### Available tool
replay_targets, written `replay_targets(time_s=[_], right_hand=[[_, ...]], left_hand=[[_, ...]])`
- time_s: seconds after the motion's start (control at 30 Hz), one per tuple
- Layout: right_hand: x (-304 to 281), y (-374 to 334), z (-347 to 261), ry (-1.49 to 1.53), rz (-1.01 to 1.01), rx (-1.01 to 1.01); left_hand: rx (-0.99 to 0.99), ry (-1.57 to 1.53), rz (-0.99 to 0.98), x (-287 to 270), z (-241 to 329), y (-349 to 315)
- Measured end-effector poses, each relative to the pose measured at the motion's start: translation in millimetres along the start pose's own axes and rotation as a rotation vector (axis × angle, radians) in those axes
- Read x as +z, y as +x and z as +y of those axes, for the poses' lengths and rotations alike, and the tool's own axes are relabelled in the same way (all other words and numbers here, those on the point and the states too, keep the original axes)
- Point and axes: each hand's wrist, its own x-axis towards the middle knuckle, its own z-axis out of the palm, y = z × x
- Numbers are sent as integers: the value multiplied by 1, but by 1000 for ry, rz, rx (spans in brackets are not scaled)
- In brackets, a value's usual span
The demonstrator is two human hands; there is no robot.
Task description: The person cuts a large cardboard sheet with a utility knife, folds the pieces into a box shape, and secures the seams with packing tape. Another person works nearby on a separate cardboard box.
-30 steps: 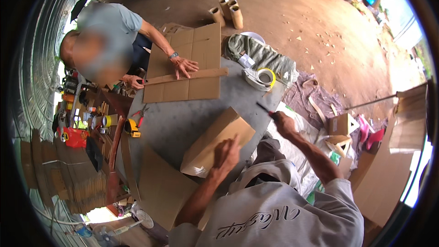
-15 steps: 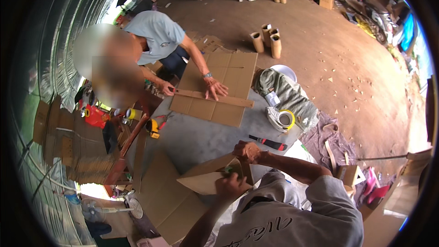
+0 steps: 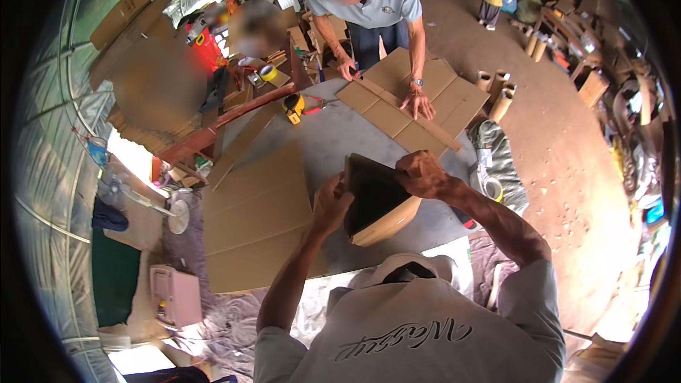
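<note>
Near the front of the grey table (image 3: 298, 163) I hold an open-topped brown cardboard box (image 3: 386, 224) tilted, its dark inside showing. My left hand (image 3: 332, 203) is closed on the box's left edge. My right hand (image 3: 424, 173) grips the opposite upper edge with bent fingers. A large flat cardboard sheet (image 3: 255, 220) lies to the left, beside my left forearm. Across the table a co-worker's hand (image 3: 418, 101) presses a long straight strip (image 3: 397, 105) onto another cardboard sheet (image 3: 461, 92).
A yellow tape measure (image 3: 293, 109) lies at the table's far left. Tape rolls (image 3: 492, 189) and a crumpled grey-green cover (image 3: 496, 149) are along the right edge. Several cardboard tubes (image 3: 501, 103) stand on the floor beyond. A fan (image 3: 120, 191) is at the left.
My view has shifted, so the table appears higher. Both hands have moved apart on the box, and its opening now faces me more. The co-worker still presses on the strip.
</note>
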Motion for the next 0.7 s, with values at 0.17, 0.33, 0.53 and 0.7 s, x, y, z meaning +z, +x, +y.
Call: replay_targets(time_s=[0.17,0.33,0.53,0.7], right_hand=[[-26,0,-7,345,-336,363],[24,-11,-10,1103,-178,1074],[67,-12,-17,469,-308,869],[65,-11,-39,39,-280,757]], left_hand=[[349,132,-140,-9,-4,19],[433,41,-241,-5,1,32],[496,0,-230,-3,-20,42],[422,-70,-300,-12,-15,42]])
